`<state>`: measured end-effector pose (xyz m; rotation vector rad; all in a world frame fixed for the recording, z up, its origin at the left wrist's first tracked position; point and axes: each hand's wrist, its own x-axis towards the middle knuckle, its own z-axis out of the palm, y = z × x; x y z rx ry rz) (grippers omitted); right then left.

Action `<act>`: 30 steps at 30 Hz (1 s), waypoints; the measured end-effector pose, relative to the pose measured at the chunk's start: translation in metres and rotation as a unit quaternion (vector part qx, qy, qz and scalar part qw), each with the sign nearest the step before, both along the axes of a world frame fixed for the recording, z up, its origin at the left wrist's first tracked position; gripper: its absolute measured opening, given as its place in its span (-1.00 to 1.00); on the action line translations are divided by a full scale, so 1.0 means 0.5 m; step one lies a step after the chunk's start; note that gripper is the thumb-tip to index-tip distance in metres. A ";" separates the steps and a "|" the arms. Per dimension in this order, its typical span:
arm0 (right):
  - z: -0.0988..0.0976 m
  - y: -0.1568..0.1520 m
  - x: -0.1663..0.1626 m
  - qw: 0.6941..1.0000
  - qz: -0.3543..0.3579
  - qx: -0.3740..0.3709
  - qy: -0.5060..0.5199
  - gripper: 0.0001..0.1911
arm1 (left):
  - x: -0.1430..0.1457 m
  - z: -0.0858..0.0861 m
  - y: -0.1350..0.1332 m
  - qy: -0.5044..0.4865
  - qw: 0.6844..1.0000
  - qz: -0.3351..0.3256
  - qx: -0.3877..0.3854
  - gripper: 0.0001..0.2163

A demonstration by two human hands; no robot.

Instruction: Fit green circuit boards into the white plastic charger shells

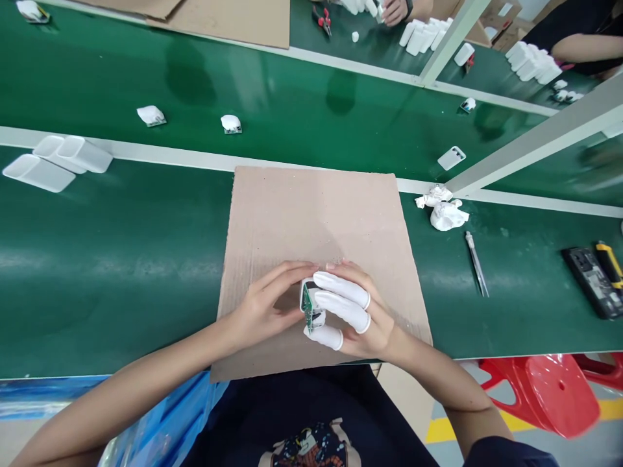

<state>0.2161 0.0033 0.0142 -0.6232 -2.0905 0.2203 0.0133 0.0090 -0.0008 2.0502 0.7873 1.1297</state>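
Over the cardboard sheet [316, 214] my two hands meet around a small green circuit board [308, 306] with white parts on it. My right hand [372, 318] wears white finger cots on three fingers and pinches the board from the right. My left hand [263, 305] is curled on the other side, its fingers and thumb closed on a white plastic housing [304, 285]. Most of that housing hides behind the board and fingers. Whether the board sits partly inside it, I cannot tell.
White housings [41, 172] lie at left. Small board assemblies [152, 115] and one housing [451, 157] rest on the green belt. Right of the cardboard are crumpled white wads [448, 215], tweezers [477, 263] and a black device [591, 282]. Co-workers' arms [588, 48] show beyond; a red stool [559, 389] stands below.
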 end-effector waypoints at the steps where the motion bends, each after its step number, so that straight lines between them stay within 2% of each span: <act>1: -0.001 0.000 0.000 1.000 -0.002 0.005 -0.005 -0.46 | 0.000 0.001 0.000 0.005 1.000 0.003 -0.002 -0.59; 5: -0.001 0.002 0.001 1.000 -0.014 0.020 -0.014 -0.44 | -0.002 0.003 0.000 0.025 0.999 0.018 -0.007 -0.59; 9: -0.003 0.004 0.003 1.000 -0.013 -0.002 -0.011 -0.37 | -0.003 0.001 -0.002 0.029 0.999 0.021 -0.014 -0.59; 30: -0.025 0.008 -0.007 0.999 -0.028 -0.023 0.017 -0.35 | -0.001 -0.004 -0.003 0.019 0.996 0.028 -0.082 -0.59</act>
